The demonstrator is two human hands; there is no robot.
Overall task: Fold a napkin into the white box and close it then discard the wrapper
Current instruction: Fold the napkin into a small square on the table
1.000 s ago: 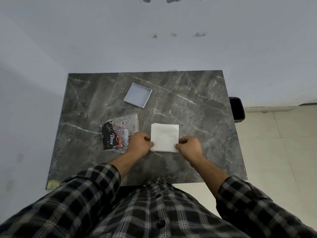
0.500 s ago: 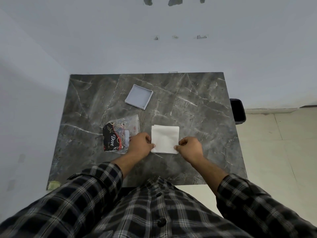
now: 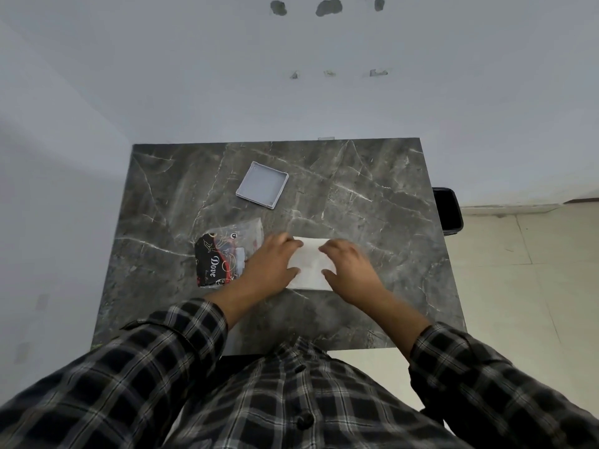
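A white napkin [image 3: 309,265] lies on the dark marble table [image 3: 372,196] in front of me. My left hand [image 3: 270,268] covers its left side and my right hand [image 3: 350,268] its right side. Both hands are blurred, with fingers reaching the far edge and thumbs on the paper, gripping it. The shallow white box [image 3: 262,184] sits open and empty further back, apart from the hands. The clear wrapper with a black and red "Dove" print [image 3: 223,257] lies flat just left of my left hand.
A black bin [image 3: 448,209] stands on the floor past the table's right edge. A wall runs behind the table and along its left side. My checked shirt fills the bottom of the view.
Both hands have moved forward from the napkin's near corners to its far edge, carrying paper over with them. The box and the wrapper have stayed put.
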